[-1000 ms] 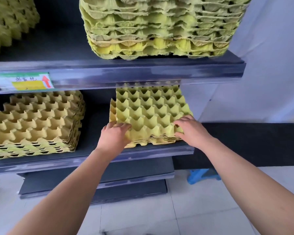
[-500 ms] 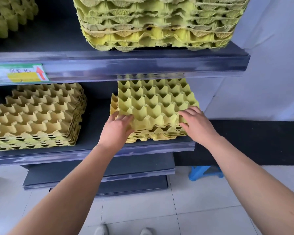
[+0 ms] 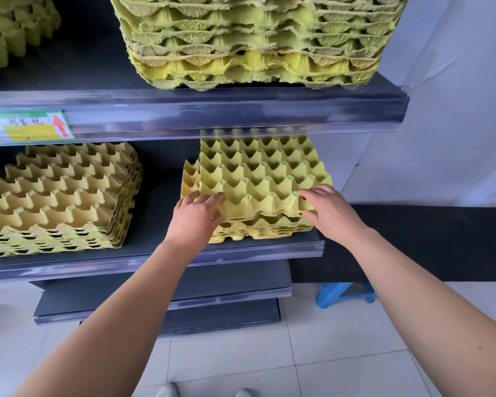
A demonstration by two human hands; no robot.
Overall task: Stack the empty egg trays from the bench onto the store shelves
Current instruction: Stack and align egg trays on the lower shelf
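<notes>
Now the left hand (image 3: 195,216) at 9 o'clock and the right hand (image 3: 330,213) at 3 o'clock hold the top egg tray (image 3: 258,179) by its near corners. It lies on the small pile (image 3: 258,230) on the middle shelf (image 3: 158,213). Next, I think, press it snug and let go.

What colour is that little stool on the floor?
Bright blue; the stool shows in the head view, lower right.

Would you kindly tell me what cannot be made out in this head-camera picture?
Head view:
- Grip of the left hand and right hand on the top yellow pulp egg tray: thumbs hidden by the hands.
- Tall green tray stack: top cut off by the frame.
- Green-yellow shelf label: writing blurred.
</notes>
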